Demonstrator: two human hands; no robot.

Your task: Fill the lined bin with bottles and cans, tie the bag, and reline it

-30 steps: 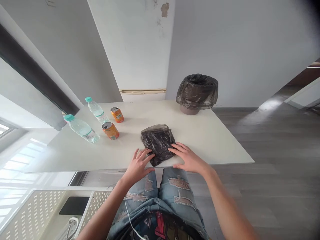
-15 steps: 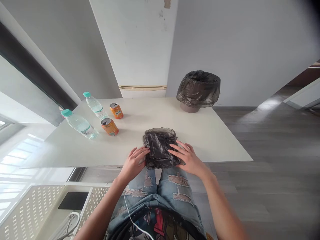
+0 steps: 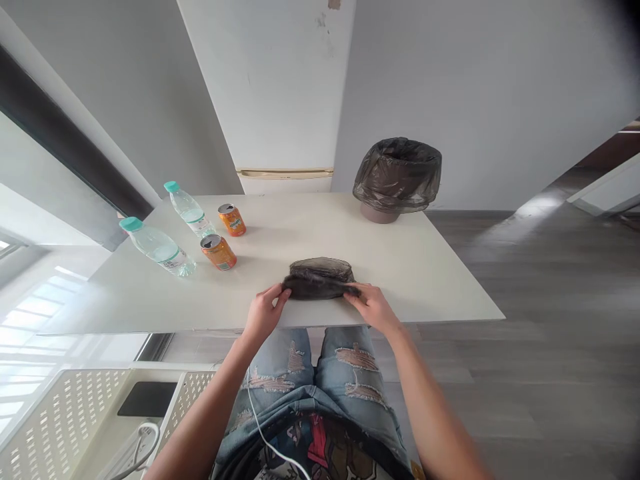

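Observation:
A dark plastic bag lies folded on the white table, close to its near edge. My left hand pinches the bag's left corner and my right hand pinches its right corner. The near half of the bag is lifted and turned over onto the far half, so it forms a narrow band.
Two water bottles and two orange cans stand at the table's left. A small bin lined with a dark bag sits at the far right. A white perforated rack stands on the floor at lower left.
Both hands went from resting flat on the bag to gripping its near corners. They folded the near edge away from me, so the bag is now about half as deep.

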